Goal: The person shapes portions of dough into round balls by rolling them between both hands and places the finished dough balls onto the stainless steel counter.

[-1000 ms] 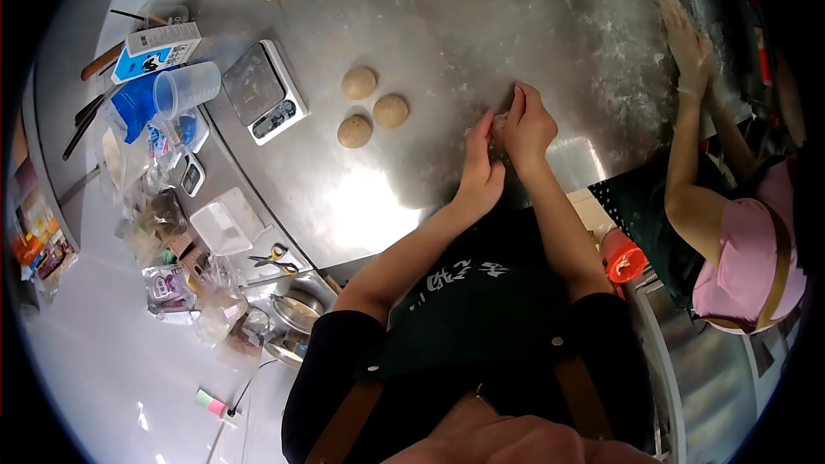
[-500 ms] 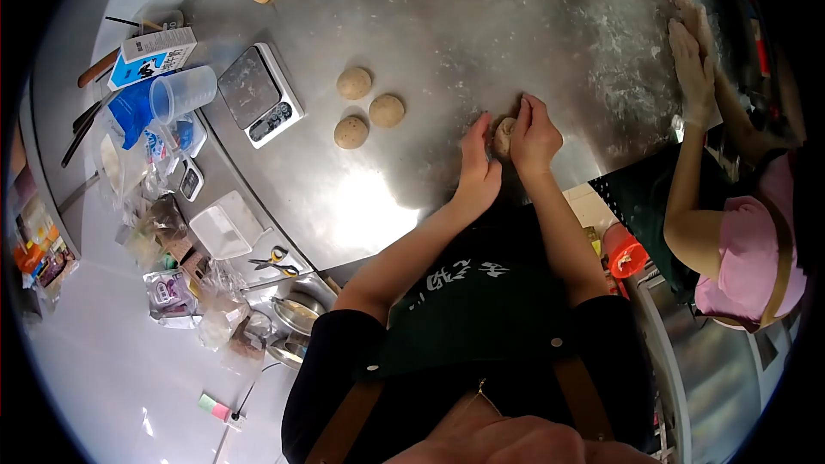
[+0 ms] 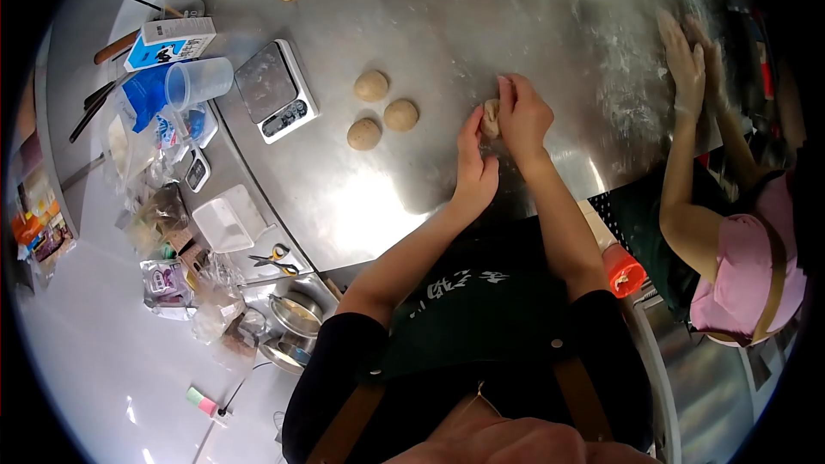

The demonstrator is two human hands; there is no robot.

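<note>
A piece of dough [image 3: 490,119] sits between my two hands on the steel table [image 3: 447,26]. My left hand [image 3: 474,163] cups its near left side, fingers together along it. From the right, my right hand [image 3: 525,120] closes over the dough with fingers bent and hides part of it. The dough looks folded and uneven on top. To the left of my hands lie three smooth round dough balls: an upper one [image 3: 371,86], a right one [image 3: 401,115] and a lower one [image 3: 363,134].
A kitchen scale [image 3: 277,92] stands left of the dough balls, near a clear plastic cup [image 3: 199,82] and a milk carton [image 3: 172,41]. Scissors [image 3: 275,259] lie beside a white tray [image 3: 229,218]. At right, a co-worker's gloved hands [image 3: 687,64] are over floured steel.
My hands have shifted slightly left with the dough, my right fingers now folding further over it. The co-worker's hands have moved down a little. The whole view has shifted slightly.
</note>
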